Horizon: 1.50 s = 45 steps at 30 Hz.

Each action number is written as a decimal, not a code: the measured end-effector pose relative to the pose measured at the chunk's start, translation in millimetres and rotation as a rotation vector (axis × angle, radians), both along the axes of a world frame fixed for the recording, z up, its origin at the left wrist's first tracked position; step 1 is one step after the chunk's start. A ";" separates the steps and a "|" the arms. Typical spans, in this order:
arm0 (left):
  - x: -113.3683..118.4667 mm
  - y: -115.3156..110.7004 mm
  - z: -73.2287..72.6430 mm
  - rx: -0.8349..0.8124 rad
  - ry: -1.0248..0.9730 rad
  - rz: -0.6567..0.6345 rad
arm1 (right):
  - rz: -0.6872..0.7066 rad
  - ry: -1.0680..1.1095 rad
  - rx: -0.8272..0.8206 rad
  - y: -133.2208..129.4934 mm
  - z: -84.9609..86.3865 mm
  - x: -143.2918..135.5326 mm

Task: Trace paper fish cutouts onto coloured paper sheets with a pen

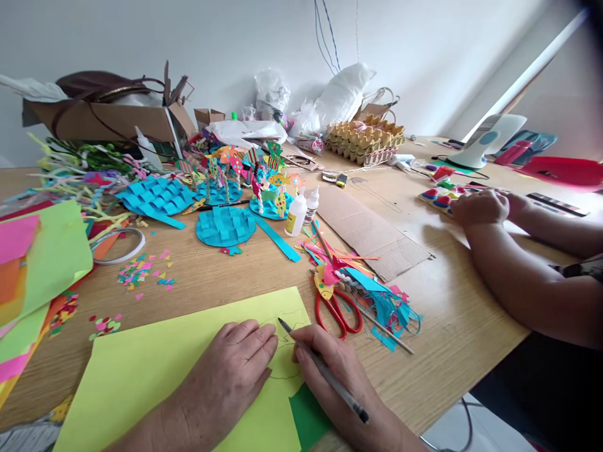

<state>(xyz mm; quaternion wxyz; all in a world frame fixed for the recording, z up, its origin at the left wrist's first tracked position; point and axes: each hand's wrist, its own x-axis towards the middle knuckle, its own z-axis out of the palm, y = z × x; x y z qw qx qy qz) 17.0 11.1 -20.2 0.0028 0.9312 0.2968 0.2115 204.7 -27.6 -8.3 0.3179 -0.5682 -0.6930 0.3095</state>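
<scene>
A large yellow-green paper sheet (pixel 155 351) lies on the wooden table, with faint pencil outlines near its right edge. My left hand (pixel 230 370) rests flat on the sheet, fingers stretched out just left of the drawn lines. In my right hand (pixel 334 370) is a dark pencil (pixel 336 384), its tip over the drawing. Part of a green paper (pixel 308 417) shows beneath the sheet, under my right wrist. Red-handled scissors (pixel 338 311) lie just beyond my right hand, a yellow paper fish (pixel 325 279) over their blades.
Behind are glue bottles (pixel 296 215), woven blue paper pieces (pixel 226 226) and a cardboard strip (pixel 372 235). Blue paper scraps (pixel 389 307) and a wooden stick lie right of the scissors. Coloured sheets (pixel 47 263) are stacked at left. Another person's forearms (pixel 513 276) rest on the table at right.
</scene>
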 end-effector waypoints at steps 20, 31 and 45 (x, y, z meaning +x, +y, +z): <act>0.5 -0.3 1.2 -0.030 0.034 0.009 | 0.017 -0.017 -0.007 3.9 -1.0 -1.1; 0.5 0.3 0.8 -0.032 0.042 0.015 | 0.025 -0.016 -0.026 3.7 -0.4 -0.6; -2.2 0.0 -2.3 0.000 0.044 0.004 | -0.007 -0.037 -0.045 2.3 2.0 1.4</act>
